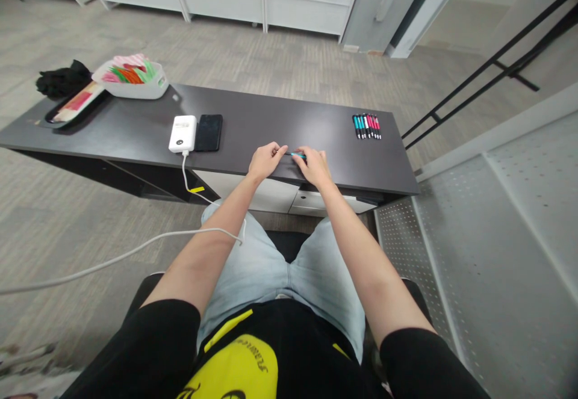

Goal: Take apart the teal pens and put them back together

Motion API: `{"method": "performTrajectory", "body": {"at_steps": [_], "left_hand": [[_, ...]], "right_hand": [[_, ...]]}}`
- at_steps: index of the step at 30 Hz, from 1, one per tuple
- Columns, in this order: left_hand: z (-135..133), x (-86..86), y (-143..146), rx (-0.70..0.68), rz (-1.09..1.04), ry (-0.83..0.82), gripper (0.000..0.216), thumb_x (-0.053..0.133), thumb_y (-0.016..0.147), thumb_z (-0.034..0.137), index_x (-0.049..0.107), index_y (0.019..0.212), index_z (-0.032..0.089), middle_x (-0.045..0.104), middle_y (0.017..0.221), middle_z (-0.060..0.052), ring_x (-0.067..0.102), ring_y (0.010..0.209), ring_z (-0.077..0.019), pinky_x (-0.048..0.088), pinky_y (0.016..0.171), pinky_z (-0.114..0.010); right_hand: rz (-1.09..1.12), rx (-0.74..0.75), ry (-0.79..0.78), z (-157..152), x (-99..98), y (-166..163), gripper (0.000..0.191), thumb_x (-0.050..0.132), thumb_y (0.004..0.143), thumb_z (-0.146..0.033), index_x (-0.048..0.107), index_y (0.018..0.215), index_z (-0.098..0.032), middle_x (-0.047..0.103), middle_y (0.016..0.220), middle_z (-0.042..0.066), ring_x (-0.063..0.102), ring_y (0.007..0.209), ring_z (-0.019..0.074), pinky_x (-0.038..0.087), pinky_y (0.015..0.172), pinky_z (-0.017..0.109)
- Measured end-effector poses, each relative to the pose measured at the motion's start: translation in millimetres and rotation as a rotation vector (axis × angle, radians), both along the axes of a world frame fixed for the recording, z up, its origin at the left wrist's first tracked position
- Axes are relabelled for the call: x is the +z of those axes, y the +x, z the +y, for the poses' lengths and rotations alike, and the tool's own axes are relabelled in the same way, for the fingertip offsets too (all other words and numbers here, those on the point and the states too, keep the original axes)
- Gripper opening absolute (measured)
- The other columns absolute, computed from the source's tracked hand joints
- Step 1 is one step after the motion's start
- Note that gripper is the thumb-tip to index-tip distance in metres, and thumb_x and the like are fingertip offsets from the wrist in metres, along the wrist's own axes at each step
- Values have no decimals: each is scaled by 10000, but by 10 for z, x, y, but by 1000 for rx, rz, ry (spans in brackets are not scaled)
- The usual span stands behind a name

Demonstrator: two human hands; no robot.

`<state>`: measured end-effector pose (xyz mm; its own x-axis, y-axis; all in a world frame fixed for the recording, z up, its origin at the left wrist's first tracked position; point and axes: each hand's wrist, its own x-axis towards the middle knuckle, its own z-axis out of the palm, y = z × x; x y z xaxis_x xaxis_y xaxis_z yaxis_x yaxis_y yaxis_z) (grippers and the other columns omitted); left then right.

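Between my two hands, just over the front part of the dark tabletop (271, 116), a slim teal-and-black pen (298, 155) lies level. My left hand (265, 160) pinches its dark end between thumb and fingertips. At the teal end, my right hand (315, 165) has its fingers closed round the barrel. Much of the pen is covered by my fingers. Off to the right, several pens (366, 126) with teal, white and pink-red barrels and black tips lie side by side in a neat row.
Left of my hands are a white power adapter (183, 133) with a white cable (135, 248) trailing across my left leg, and a black phone (209, 132). Farther left stand a white basket (135, 90) of colourful items, a black tray (72, 116) and a bunched black cloth (63, 79).
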<state>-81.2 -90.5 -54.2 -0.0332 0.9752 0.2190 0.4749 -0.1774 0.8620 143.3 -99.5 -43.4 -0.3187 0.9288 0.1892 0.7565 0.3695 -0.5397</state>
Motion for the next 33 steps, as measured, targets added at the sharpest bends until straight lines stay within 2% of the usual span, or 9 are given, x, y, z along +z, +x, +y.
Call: {"method": "performTrajectory", "body": {"at_steps": [3,7,10,13,15,18,23,30,33], "left_hand": [[5,-3,7,3,6,0,498,811,1084,587,633,729,286,640,657,-8,560,687,-235,363,717,-369],[4,13,12,15,16,-11,492,823,1108,507,624,721,278,623,655,1,545,683,-227,346,713,-365],[5,30,14,29,4,-17,511,822,1131,476,609,713,272,600,644,11,533,680,-219,350,720,-364],[9,36,11,34,-15,-10,538,800,1149,489,585,707,271,581,636,17,530,682,-215,363,723,-361],[11,33,6,38,-28,-3,555,778,1161,525,571,713,272,582,645,17,535,685,-213,373,724,-360],[11,24,-4,47,-52,11,546,743,1170,569,579,741,274,605,678,10,551,700,-212,391,733,-362],[5,20,-5,57,-135,25,523,823,1099,673,658,801,276,638,708,10,565,717,-213,435,751,-358],[20,52,-3,137,-217,26,332,857,1111,435,691,885,257,683,770,11,606,733,-189,490,762,-321],[54,57,-32,211,-346,19,339,867,1137,467,665,958,261,726,866,-2,650,747,-171,528,753,-293]], "right_hand": [[-54,-2,21,-10,21,-2,384,490,1323,-430,833,1274,-266,873,1428,168,739,1407,419,456,1246,593],[-17,26,14,-11,23,6,271,605,1285,-396,807,1402,-259,872,1487,154,765,1384,406,476,1229,561],[9,18,5,-2,5,5,302,595,1286,-411,796,1460,-268,873,1522,150,765,1388,404,473,1246,571],[-8,-1,20,7,-10,4,365,516,1309,-451,837,1331,-280,879,1477,158,729,1414,418,471,1240,588],[-10,-18,32,8,-13,8,353,532,1300,-462,837,1278,-286,880,1430,159,721,1393,422,480,1227,584],[16,-38,41,4,-10,15,276,596,1266,-421,818,1355,-284,875,1443,151,733,1354,419,499,1208,578],[17,-29,33,6,5,12,315,593,1277,-441,850,1409,-314,885,1403,128,743,1327,417,494,1224,599],[42,-167,61,-5,20,10,273,633,1252,-407,872,1286,-280,862,1309,147,732,1294,415,492,1180,565],[83,-192,66,-16,23,12,275,616,1245,-422,855,1252,-287,857,1275,139,719,1280,409,485,1187,564]]}}
